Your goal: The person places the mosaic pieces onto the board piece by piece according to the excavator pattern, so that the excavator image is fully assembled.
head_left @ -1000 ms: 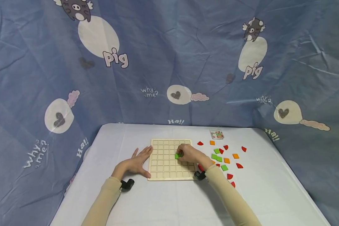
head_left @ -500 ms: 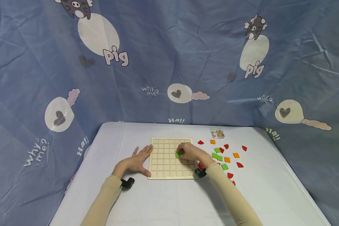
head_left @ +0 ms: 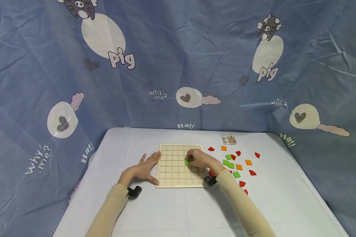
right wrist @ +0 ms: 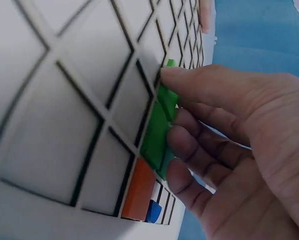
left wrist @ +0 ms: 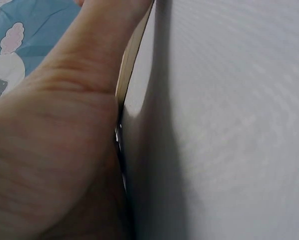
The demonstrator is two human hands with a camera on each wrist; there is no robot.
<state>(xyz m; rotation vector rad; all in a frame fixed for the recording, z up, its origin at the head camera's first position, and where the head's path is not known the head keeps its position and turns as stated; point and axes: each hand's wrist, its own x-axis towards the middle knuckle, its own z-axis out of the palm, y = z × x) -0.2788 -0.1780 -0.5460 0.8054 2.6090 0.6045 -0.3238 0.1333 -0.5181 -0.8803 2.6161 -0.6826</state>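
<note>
In the head view, your left hand (head_left: 143, 169) lies with fingers spread and straight, its fingertips and thumb touching the left edge of the grid board (head_left: 169, 177). Your right hand (head_left: 197, 158) pinches a green tile (head_left: 187, 162) over the cells right of the board's middle. The board rests on the white bench (head_left: 166, 214). To its right lie loose green squares (head_left: 236, 174), orange squares (head_left: 239, 167) and red wedges (head_left: 253, 172), with a small printed packet (head_left: 229, 140) beyond them. A blue printed cloth (head_left: 154, 72) hangs behind.

In the left wrist view, the base of your left hand and thumb fills the left side (the fingertips are out of sight here), with a strip of the board's pale edge beside the thumb.

In the right wrist view, your thumb and fingers are clamped on the green tile at the board. A second green piece (right wrist: 154, 134) sits just beside it, and next to that an orange piece (right wrist: 139, 190) in a cell, with a small blue piece (right wrist: 153, 212) near it.
</note>
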